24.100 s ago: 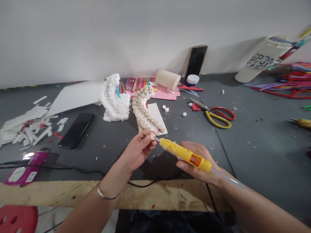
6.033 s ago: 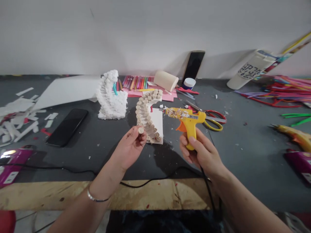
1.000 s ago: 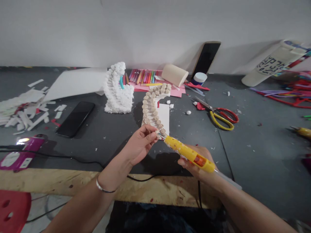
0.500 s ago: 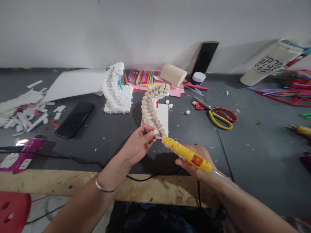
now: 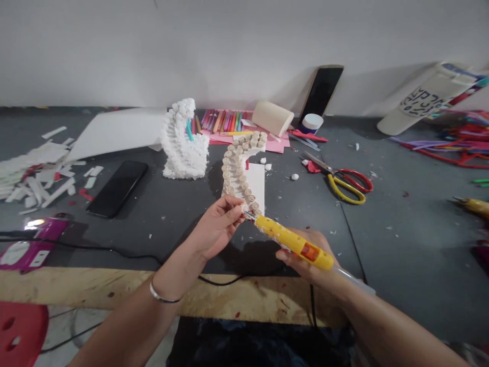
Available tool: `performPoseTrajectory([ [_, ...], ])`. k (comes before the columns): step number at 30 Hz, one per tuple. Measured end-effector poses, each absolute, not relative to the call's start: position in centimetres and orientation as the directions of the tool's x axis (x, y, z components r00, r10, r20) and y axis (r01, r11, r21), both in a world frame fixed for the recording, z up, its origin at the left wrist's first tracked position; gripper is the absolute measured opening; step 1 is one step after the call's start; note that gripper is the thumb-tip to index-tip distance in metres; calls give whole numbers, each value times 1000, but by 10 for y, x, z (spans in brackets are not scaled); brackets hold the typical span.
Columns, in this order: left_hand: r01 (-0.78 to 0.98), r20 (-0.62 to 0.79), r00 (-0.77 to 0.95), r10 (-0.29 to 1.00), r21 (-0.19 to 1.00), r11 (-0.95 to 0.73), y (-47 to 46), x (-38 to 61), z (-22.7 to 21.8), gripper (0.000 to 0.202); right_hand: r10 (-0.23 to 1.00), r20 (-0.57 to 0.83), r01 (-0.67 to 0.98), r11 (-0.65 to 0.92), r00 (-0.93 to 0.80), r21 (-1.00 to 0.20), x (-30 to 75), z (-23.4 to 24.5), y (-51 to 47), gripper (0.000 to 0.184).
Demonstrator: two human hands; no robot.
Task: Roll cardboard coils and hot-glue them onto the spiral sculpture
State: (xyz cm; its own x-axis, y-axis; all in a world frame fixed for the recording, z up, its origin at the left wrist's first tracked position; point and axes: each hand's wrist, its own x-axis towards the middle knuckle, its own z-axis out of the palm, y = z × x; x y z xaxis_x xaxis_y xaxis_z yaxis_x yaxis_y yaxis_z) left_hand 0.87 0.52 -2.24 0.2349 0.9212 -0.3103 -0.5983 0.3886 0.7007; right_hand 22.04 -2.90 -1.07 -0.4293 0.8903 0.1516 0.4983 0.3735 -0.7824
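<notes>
My right hand [image 5: 305, 250] is wrapped round a yellow hot glue gun [image 5: 286, 237] with a clear glue stick [image 5: 353, 280] coming out of its back end. Its nozzle points left, at the fingertips of my left hand [image 5: 221, 224]. Those fingers pinch a small pale roll [image 5: 243, 207], mostly covered by the thumb. Just beyond them stands a curved white board piece [image 5: 239, 193] with rows of beige paper rolls [image 5: 242, 178] on it. Behind, to the left, is a similar curved piece covered in fluffy white bits [image 5: 185, 148].
Scissors [image 5: 344, 183] lie to the right, a black phone [image 5: 117, 188] to the left beside white scraps [image 5: 49, 178]. Markers [image 5: 225, 121] and a cream cylinder [image 5: 273, 117] are at the back. A black cable [image 5: 114, 251] runs along the front; a white tumbler [image 5: 424, 99] leans at right.
Almost nothing differs. Both hands keep their places, with the glue gun's nozzle still at the small roll in my left fingers.
</notes>
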Motion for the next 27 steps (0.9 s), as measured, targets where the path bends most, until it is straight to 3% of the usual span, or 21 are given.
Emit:
performPoseTrajectory([
  [17, -606, -306, 239, 922, 694, 387, 5, 8, -23, 30, 898, 77, 483, 304, -434, -821, 221, -11, -29, 40],
  [27, -630, -281, 252, 926, 679, 377, 5, 6, -26, 26, 898, 111, 470, 324, -425, -821, 222, -15, -28, 39],
])
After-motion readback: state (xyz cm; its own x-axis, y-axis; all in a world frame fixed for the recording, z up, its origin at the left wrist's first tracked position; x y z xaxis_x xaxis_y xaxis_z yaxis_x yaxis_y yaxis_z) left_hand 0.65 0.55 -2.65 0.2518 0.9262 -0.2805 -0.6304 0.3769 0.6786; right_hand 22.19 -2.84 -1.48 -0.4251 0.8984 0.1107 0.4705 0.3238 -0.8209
